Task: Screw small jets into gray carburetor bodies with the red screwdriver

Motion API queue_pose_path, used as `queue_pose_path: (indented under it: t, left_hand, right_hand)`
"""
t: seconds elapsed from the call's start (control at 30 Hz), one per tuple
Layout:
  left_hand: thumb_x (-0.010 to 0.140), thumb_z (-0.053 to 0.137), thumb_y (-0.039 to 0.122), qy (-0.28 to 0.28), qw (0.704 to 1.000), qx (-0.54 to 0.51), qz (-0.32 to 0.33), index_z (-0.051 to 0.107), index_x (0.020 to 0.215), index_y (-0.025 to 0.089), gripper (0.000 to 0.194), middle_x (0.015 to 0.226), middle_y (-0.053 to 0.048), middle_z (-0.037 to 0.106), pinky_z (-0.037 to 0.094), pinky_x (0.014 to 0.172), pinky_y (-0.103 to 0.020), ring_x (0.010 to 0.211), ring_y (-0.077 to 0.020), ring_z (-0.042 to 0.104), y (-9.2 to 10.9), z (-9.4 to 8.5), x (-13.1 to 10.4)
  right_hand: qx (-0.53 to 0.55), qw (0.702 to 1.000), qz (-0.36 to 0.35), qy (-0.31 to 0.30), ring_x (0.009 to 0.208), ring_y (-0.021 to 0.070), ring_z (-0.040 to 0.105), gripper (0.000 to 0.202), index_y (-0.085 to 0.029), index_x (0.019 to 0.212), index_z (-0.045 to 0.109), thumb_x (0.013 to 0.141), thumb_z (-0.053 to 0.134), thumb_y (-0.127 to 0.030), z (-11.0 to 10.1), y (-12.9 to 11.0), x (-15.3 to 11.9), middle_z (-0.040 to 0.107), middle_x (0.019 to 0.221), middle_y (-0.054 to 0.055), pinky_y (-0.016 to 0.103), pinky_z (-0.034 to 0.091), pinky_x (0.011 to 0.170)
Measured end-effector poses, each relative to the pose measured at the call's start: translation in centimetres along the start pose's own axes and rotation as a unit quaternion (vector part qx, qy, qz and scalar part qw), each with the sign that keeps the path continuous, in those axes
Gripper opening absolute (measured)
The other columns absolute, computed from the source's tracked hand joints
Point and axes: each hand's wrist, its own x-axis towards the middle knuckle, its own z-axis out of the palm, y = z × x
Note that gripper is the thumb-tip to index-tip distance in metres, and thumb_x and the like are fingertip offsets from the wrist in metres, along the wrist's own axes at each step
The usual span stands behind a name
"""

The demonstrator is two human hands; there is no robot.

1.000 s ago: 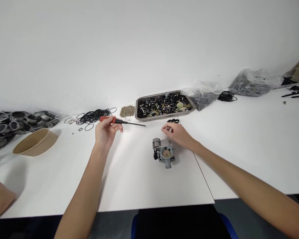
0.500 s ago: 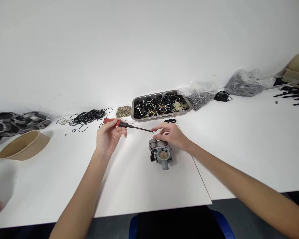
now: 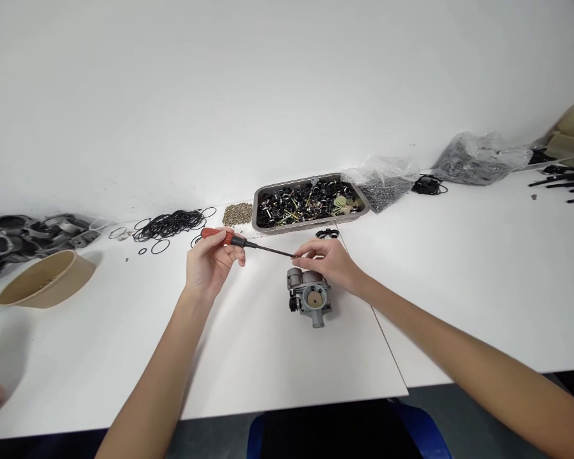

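Note:
A screwdriver (image 3: 234,240) with a red and black handle lies in my left hand (image 3: 210,264), its thin dark shaft pointing right. At its tip, the thumb and fingertips of my right hand (image 3: 328,261) are pinched together on a tiny part that looks like a small screw, mostly hidden by the fingers. Just below them a grey metal carburetor (image 3: 310,296) stands on the white table, its round bore facing me and a black knob on its left side. My right hand is above its top and a little behind it.
Behind the carburetor stands a metal tray (image 3: 287,228) of mixed small parts. Brass pieces (image 3: 237,214) and black O-rings (image 3: 169,224) lie to its left. A tan bowl (image 3: 71,274) and grey castings (image 3: 16,239) are far left; plastic bags (image 3: 478,159) of parts are right.
My right thumb and fingertips have closed together at the screwdriver's tip, where a gap with the tiny part showed before. The carburetor has stayed in place.

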Motion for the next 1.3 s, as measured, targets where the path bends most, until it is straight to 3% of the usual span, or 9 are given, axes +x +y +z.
queue_pose_path:
  t: [0.53,0.93,1.17,1.3]
  left_hand:
    - [0.075,0.059,0.018,-0.010,0.999,0.027,0.029,0.062,0.081,0.008,0.012,0.075,-0.009,0.067,0.049,0.041,-0.030,0.048,-0.0186,0.062,-0.2,0.1,-0.1]
    - [0.077,0.070,0.024,-0.051,0.986,0.086,0.130,0.061,0.083,0.011,0.017,0.074,-0.007,0.068,0.053,0.041,-0.036,0.047,-0.0219,0.064,-0.1,1.5,-1.4]
    - [0.084,0.065,0.026,-0.101,0.977,0.102,0.159,0.062,0.089,0.013,0.014,0.083,-0.006,0.066,0.055,0.043,-0.037,0.050,-0.0205,0.065,0.3,2.2,-2.2]
    - [0.083,0.066,0.023,-0.138,0.965,0.133,0.179,0.064,0.090,0.012,0.013,0.082,-0.007,0.066,0.057,0.044,-0.039,0.050,-0.0223,0.066,2.2,3.5,-2.6]
  right_hand:
    - [-0.065,0.997,-0.037,0.008,0.073,0.0148,0.061,0.017,-0.018,0.076,0.073,0.075,0.076,-0.035,-0.3,-0.1,-0.1,0.067,0.088,0.005,0.029,0.050,0.063]
    - [-0.111,0.992,-0.062,0.014,0.070,0.0136,0.060,0.015,-0.018,0.070,0.068,0.076,0.074,-0.030,-0.4,-0.2,-0.3,0.062,0.088,0.004,0.028,0.050,0.061]
    - [-0.023,1.000,-0.021,-0.004,0.070,0.0144,0.060,0.017,-0.016,0.067,0.069,0.069,0.079,-0.029,-0.7,-0.9,-0.1,0.063,0.083,0.004,0.030,0.050,0.064]
    - [0.056,0.998,0.006,-0.025,0.064,0.0119,0.057,0.023,-0.015,0.064,0.068,0.063,0.084,-0.031,-1.1,-1.5,-0.2,0.062,0.080,0.003,0.027,0.046,0.055]
